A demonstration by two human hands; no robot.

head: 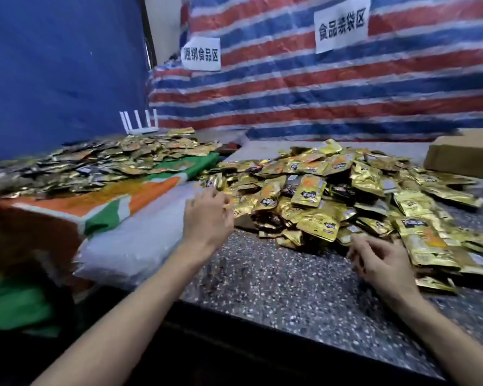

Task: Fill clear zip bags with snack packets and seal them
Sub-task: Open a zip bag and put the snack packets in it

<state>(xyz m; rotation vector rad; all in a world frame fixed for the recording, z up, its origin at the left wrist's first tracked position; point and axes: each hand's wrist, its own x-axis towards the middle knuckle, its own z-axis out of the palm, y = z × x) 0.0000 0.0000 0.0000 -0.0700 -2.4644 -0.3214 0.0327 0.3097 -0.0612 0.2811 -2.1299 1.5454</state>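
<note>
Head view of the packing desk (276, 280). The left hand (207, 218) hovers with its fingers spread apart and straight, holding nothing. Just to the left of those fingers lies a flat stack of clear zip bags (140, 240), and just beyond their tips begins the heap of gold snack packets (346, 190). The right hand (382, 264) has its fingers loosely curled and apart, with nothing between them. The nearest packets lie at its fingertips and to their right; motion blur hides whether they touch. The packets appear to be light, flat foil pouches, crinkly and probably slippery on each other, so a pinch across a sealed edge, or a shallow scoop under several, should hold best. The zip bags look thin, limp and likely to cling together, so the top one is best peeled off by a corner or its zip strip. A second heap of packets (109, 160) lies well beyond the left fingers, on a striped cloth (109, 201).
</note>
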